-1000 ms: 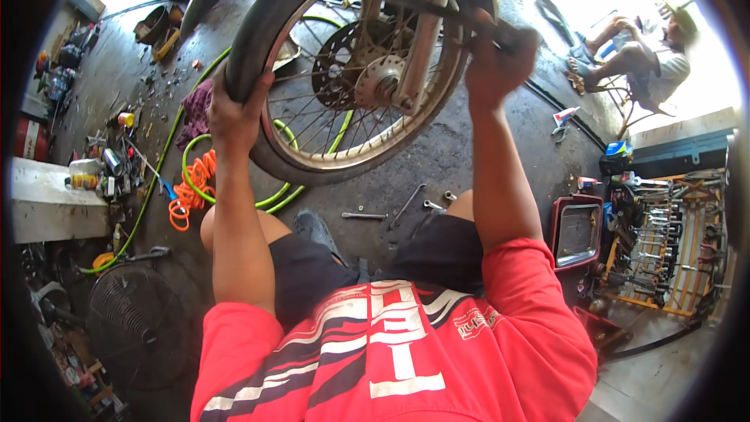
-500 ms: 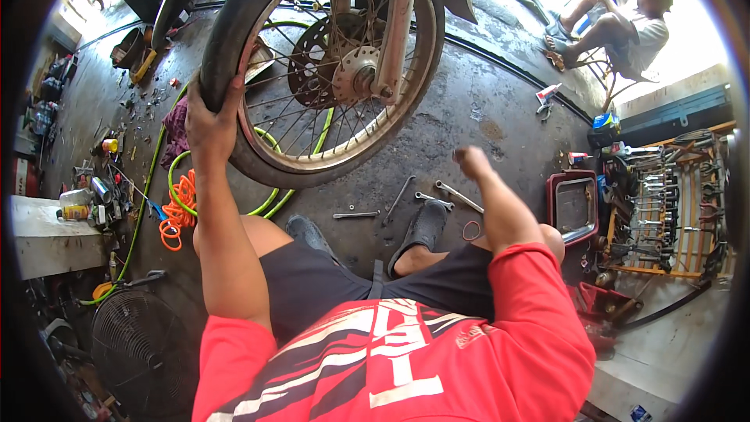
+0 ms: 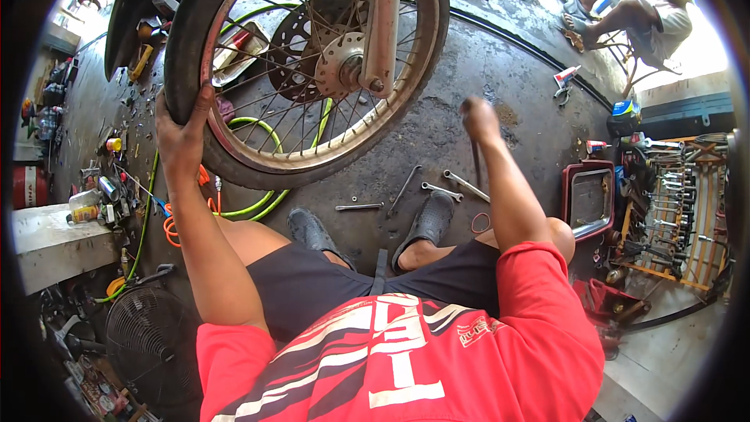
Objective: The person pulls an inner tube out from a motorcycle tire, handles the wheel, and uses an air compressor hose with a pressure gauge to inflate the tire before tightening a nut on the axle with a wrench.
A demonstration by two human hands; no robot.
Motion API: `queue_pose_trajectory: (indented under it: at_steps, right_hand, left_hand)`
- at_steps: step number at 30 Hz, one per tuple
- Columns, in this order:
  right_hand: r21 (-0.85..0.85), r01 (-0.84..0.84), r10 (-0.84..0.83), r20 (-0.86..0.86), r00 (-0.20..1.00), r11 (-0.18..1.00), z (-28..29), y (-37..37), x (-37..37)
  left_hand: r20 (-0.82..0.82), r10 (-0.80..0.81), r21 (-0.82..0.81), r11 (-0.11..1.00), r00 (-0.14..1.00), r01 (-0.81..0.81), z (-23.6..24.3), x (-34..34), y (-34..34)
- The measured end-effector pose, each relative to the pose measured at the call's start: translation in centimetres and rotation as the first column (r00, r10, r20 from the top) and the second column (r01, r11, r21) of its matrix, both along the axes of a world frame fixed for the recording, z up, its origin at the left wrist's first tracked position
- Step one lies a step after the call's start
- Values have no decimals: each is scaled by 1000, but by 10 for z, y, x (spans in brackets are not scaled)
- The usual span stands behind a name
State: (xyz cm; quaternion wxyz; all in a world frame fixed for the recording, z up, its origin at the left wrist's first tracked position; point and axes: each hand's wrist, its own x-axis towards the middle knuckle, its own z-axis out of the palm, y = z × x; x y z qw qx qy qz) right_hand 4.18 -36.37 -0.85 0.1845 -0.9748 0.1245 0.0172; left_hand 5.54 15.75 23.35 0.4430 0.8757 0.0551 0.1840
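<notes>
Rubber tyre in curled left hand

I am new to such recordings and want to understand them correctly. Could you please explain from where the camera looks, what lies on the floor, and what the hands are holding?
There is no machine at work here: these are a person's two bare hands. The camera sits on the person's head and looks down, so the red shirt appears at the bottom; its wide lens bends straight edges.

The left hand grips the tyre of a spoked wheel. The right hand is closed around a narrow dark tool, too blurred to name exactly.

On the floor, near the feet, lie a few wrenches. Farther right, more tools lie in rows. Another person sits at the upper right.
</notes>
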Motion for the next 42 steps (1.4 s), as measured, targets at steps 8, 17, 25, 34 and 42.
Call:
queue_pose_trajectory:
  at_steps: [8, 17, 25, 34, 42]
  right_hand:
    - [783, -93, -548, 510, 664, 616, 213, 23, 5]
    - [819, -250, -725, 573, 381, 516, 229, 97, 3]
    - [810, -251, -744, 586, 320, 530, 232, 129, 39]
    - [869, -422, -811, 433, 393, 259, 201, 150, 81]
    - [867, -478, -815, 378, 438, 145, 197, 163, 97]
  left_hand:
    - [29, 41, -62, 997, 999, -39, 2, 3, -2]
    - [1, 80, 38, 996, 997, -80, 1, 1, 3]
    - [-88, 8, 23, 1000, 996, -6, 16, -10, 3]
    - [-269, -113, -21, 994, 957, 111, -2, -26, 30]
    - [-173, -141, 18, 989, 975, 147, -8, -38, 35]
